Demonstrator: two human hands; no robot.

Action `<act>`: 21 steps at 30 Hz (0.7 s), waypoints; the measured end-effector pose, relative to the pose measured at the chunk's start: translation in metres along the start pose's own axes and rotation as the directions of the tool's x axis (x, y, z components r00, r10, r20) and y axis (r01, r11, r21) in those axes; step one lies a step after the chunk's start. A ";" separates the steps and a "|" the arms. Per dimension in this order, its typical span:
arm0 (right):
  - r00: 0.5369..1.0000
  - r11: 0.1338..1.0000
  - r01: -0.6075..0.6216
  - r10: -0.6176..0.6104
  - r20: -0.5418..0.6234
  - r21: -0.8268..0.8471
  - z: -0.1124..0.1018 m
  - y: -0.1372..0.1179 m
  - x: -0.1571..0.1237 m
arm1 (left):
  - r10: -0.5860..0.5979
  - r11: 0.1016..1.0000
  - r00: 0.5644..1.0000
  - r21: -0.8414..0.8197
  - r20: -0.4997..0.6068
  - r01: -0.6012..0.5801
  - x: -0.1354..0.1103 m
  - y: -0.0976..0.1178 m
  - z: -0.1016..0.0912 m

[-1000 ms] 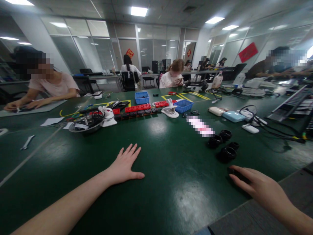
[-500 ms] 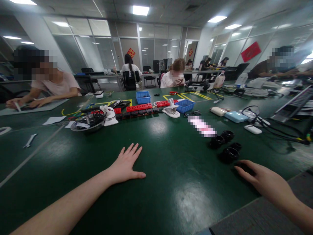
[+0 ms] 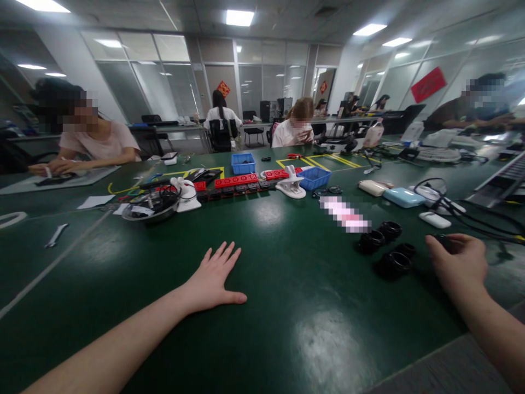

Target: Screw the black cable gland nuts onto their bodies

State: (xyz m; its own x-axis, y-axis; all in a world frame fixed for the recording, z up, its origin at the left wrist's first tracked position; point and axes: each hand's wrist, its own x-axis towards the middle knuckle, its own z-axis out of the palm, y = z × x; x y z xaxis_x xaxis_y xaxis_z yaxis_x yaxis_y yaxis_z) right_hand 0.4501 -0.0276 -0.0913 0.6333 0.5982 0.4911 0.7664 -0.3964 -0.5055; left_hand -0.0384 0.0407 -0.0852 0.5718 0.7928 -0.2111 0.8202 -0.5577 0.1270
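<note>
My left hand (image 3: 215,276) lies flat on the green table (image 3: 254,334), its fingers spread and nothing in it. At the right, my right hand (image 3: 459,262) is curled around a black part (image 3: 448,243), mostly hidden by the fingers, so its exact kind does not show. Just left of that hand stand several hollow black cylindrical parts, among them a front one (image 3: 396,264), a back one (image 3: 390,230) and one at the left (image 3: 371,239). Beyond them lies a blurred-out pink and white flat item (image 3: 344,214).
A metal bowl of cables (image 3: 150,210), red power strips (image 3: 235,181), a white clip base (image 3: 291,186) and blue bins (image 3: 243,163) line the middle. A wrench (image 3: 56,235) lies left. Pale cases (image 3: 404,197) and black cables (image 3: 492,213) lie right. Other people sit around.
My right hand has moved away and rightward, past the black cylindrical parts, with the black part in its fingers. My left hand stays flat. The view has shifted slightly.
</note>
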 end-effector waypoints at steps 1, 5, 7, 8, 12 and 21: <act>0.996 0.996 -0.089 0.089 -0.016 0.019 -0.001 -0.005 -0.003 | -0.001 1.000 1.000 0.003 -0.002 0.001 0.000 0.000 0.000; 0.984 0.972 -0.173 0.178 -0.017 0.156 -0.008 -0.018 -0.014 | -0.007 1.000 1.000 0.014 -0.003 0.007 0.001 -0.001 0.002; 0.994 0.983 -0.091 0.099 -0.041 0.161 -0.008 -0.018 -0.016 | -0.005 1.000 1.000 0.020 0.001 0.005 0.001 -0.002 0.002; 0.998 0.990 -0.043 0.050 -0.044 0.138 -0.008 -0.016 -0.016 | -0.005 1.000 1.000 0.024 0.003 0.005 0.001 -0.002 0.002; 0.994 0.994 0.112 -0.112 0.014 0.009 -0.006 -0.011 -0.017 | -0.004 1.000 1.000 0.028 0.007 0.003 0.001 -0.001 0.001; 0.977 0.978 0.205 -0.202 0.071 -0.040 -0.005 -0.010 -0.020 | 0.002 1.000 1.000 0.013 0.004 -0.002 0.002 -0.004 0.004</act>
State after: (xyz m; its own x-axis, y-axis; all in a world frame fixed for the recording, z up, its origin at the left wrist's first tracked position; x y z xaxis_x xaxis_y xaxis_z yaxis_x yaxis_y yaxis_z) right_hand 0.4305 -0.0390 -0.0927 0.4558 0.7141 0.5313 0.8838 -0.2925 -0.3650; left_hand -0.0411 0.0435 -0.0899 0.5735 0.7905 -0.2149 0.8186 -0.5628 0.1144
